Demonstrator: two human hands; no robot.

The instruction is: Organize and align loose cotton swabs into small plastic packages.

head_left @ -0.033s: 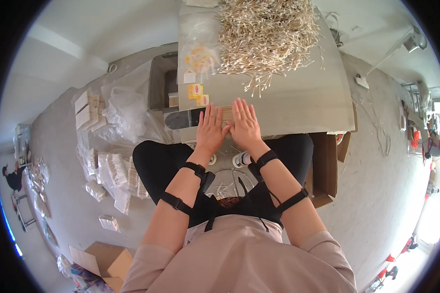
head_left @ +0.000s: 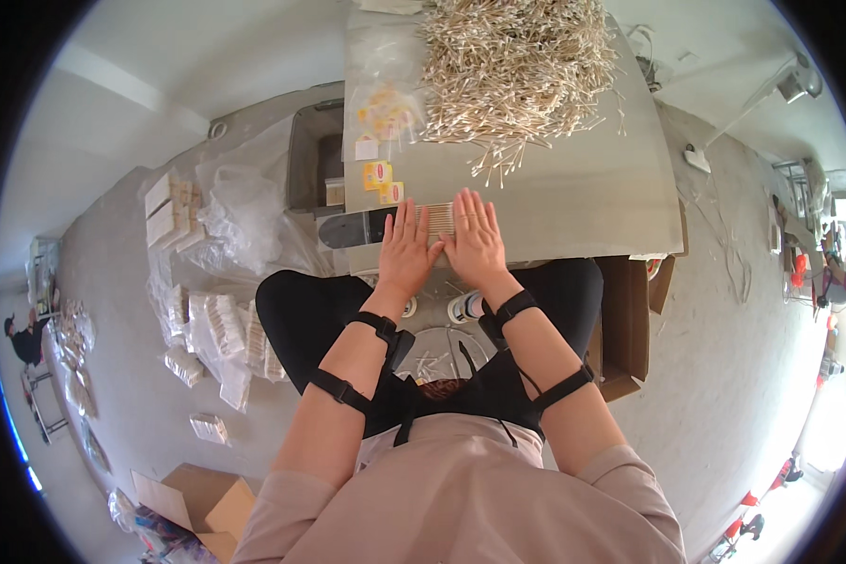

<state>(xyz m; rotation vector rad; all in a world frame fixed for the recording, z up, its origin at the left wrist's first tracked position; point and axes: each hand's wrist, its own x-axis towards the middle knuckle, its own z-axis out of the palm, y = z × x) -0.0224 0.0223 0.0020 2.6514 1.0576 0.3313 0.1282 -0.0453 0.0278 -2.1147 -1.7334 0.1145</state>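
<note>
My left hand (head_left: 406,249) and my right hand (head_left: 477,240) lie flat, palms down, side by side at the near edge of the grey table (head_left: 573,202). Between and under their fingers is a small neat row of cotton swabs (head_left: 439,219). Both hands press on it with straight fingers and neither one grips it. A big loose pile of cotton swabs (head_left: 517,66) covers the far part of the table. Small yellow packets (head_left: 383,179) lie just beyond my left hand.
A dark flat device (head_left: 352,228) lies left of my left hand on the table edge. Clear plastic bags (head_left: 381,56) lie at the far left. On the floor are filled bags (head_left: 221,324), cardboard boxes (head_left: 630,320) and a grey bin (head_left: 312,160).
</note>
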